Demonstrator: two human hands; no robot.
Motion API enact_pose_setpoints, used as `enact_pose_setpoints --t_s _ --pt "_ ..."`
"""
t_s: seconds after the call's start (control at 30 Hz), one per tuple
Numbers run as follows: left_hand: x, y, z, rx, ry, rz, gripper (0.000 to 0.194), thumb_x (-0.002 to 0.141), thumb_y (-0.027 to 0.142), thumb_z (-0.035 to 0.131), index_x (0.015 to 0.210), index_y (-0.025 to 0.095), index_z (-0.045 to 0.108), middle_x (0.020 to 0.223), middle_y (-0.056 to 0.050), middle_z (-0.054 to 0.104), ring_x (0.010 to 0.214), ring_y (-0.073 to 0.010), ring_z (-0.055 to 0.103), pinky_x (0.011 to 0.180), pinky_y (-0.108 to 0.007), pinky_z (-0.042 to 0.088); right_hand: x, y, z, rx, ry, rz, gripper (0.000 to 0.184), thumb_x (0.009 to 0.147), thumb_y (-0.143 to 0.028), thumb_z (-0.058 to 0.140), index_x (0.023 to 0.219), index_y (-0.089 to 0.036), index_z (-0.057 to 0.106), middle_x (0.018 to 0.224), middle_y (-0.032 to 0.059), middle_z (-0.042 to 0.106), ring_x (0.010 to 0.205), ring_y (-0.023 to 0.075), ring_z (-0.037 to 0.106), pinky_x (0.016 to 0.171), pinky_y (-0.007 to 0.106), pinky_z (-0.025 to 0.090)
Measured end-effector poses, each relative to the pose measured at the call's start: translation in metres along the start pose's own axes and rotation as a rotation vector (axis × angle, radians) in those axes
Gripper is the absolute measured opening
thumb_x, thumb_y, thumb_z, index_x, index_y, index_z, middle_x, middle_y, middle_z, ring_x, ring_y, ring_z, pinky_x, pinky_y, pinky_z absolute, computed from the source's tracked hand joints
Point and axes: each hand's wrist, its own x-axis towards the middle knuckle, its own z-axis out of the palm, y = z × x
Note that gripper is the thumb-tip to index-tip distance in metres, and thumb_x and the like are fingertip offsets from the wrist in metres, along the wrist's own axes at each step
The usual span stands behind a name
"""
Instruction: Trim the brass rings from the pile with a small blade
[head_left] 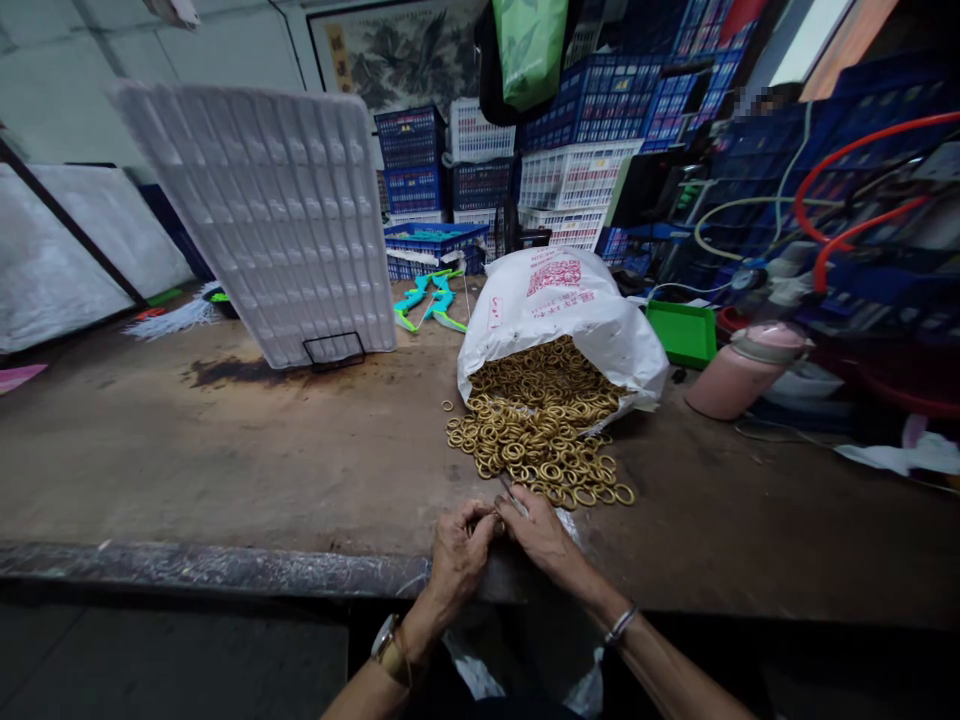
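A heap of gold-coloured rings [536, 440] spills onto the table from the mouth of a white woven sack [555, 290] lying on its side. Just in front of the heap, close to the table's near edge, my two hands meet. My left hand [459, 548] is closed, pinching what looks like one of the gold rings [499, 526], mostly covered by fingers. My right hand [541, 532] is closed around a thin, pointed knife-like tool [508, 488], its tip toward the heap. Fingers hide where tool and ring meet.
A translucent ribbed plastic tray [262, 220] stands upright in a black wire stand [334, 350]. Behind the sack are a turquoise-green toy bow [431, 300] and stacked crates [480, 180]. A pink bottle [746, 370] and green tray [681, 333] stand right.
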Motion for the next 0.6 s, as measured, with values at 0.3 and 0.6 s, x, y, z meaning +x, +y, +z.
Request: enact_pose_setpoints --t_s 0.3,0.6 --pt "-0.011 0.011 -0.008 -0.364 -0.137 -0.435 0.03 0.069 0.044 0.057 0.069 0.015 0.049 0.052 0.005 0.046 0.034 -0.0023 0.031 0.033 -0.015 0.022 -0.004 -0.01 -0.002 -0.075 0.032 -0.055 0.027 0.074 -0.037 0.038 0.053 -0.02 0.034 0.052 -0.0064 0.031 0.053 0.009 0.032 0.049 0.021 0.026" --pt "-0.036 0.016 -0.008 -0.478 -0.229 -0.417 0.033 0.073 0.047 0.055 0.07 0.015 0.05 0.053 0.005 0.045 0.035 -0.0017 0.032 0.034 -0.014 0.024 -0.018 -0.019 0.001 -0.015 -0.094 -0.082 0.026 0.076 -0.038 0.041 0.058 -0.019 0.041 0.053 -0.0058 0.037 0.052 0.0091 0.037 0.048 0.02 0.029"
